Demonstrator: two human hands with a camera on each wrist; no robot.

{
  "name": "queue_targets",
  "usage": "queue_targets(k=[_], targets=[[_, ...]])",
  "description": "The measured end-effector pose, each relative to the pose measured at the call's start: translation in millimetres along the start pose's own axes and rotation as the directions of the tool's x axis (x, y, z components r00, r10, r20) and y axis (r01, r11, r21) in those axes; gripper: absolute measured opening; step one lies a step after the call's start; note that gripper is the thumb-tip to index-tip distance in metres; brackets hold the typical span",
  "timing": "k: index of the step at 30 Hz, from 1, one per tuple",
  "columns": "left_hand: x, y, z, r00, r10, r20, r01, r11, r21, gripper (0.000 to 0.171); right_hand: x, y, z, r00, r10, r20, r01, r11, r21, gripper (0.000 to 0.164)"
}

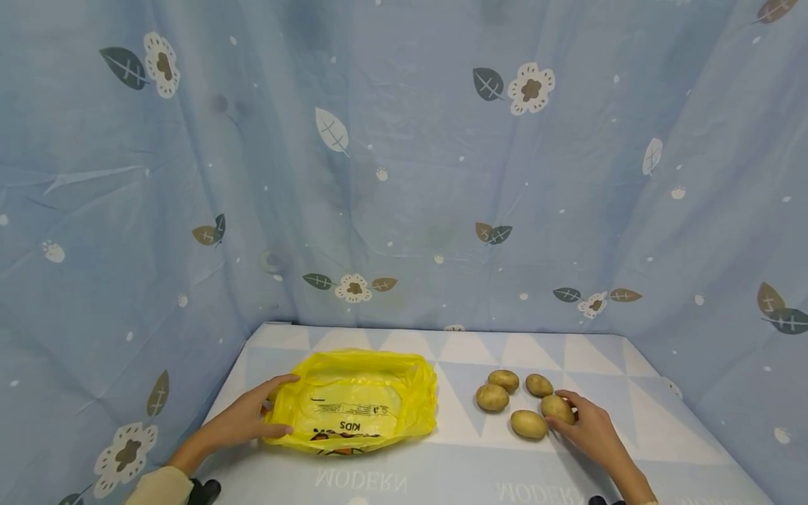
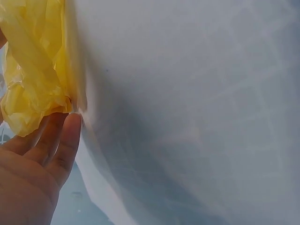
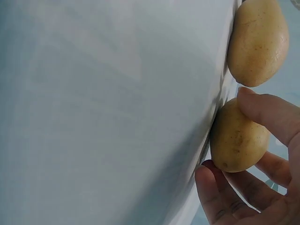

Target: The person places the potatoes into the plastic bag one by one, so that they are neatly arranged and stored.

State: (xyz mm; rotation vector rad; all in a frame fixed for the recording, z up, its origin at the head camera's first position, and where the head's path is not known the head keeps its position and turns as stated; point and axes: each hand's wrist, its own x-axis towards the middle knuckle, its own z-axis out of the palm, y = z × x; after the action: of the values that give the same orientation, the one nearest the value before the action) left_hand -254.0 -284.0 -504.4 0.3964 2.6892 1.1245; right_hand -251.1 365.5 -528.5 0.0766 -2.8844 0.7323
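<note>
On the table point(image 1: 467, 452), the right hand point(image 1: 586, 426) curls round a potato point(image 1: 555, 409).

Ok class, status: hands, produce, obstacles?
Left hand holds crinkled yellow plastic bag. Right hand grips oval tan potato. Four similar potatoes between it and bag.

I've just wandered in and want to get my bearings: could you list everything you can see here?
Table: one, white and pale blue, bottom centre.
Plastic bag: one, yellow with dark print, on the table's left.
Potatoes: five, yellowish brown, on the table's right.
Printed cloth: count unclear, blue with flowers and leaves, behind and beside the table.
Dark objects: two, black, cut off at the bottom edge.
Sleeve: one plainly seen, cream, bottom left.
Left grip: one, bare, around the bag's left end.
Right grip: one, bare, holding the rightmost potato.
</note>
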Motion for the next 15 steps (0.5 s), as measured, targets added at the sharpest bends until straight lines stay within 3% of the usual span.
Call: queue_targets(k=[11,15], targets=[[0.2,-1.8,-0.7,1.000,-0.026,-0.015,0.026,1.000,-0.007,0.092,-0.8,-5.3,-6.9,0.999,0.039,0.008,-0.039,0.999,0.010,0.066],[0.6,-0.6,-0.5,1.000,-0.006,0.002,0.006,1.000,-0.026,0.092,-3.3,-7.2,-15.0,0.998,0.056,-0.015,-0.056,0.998,0.011,0.066]])
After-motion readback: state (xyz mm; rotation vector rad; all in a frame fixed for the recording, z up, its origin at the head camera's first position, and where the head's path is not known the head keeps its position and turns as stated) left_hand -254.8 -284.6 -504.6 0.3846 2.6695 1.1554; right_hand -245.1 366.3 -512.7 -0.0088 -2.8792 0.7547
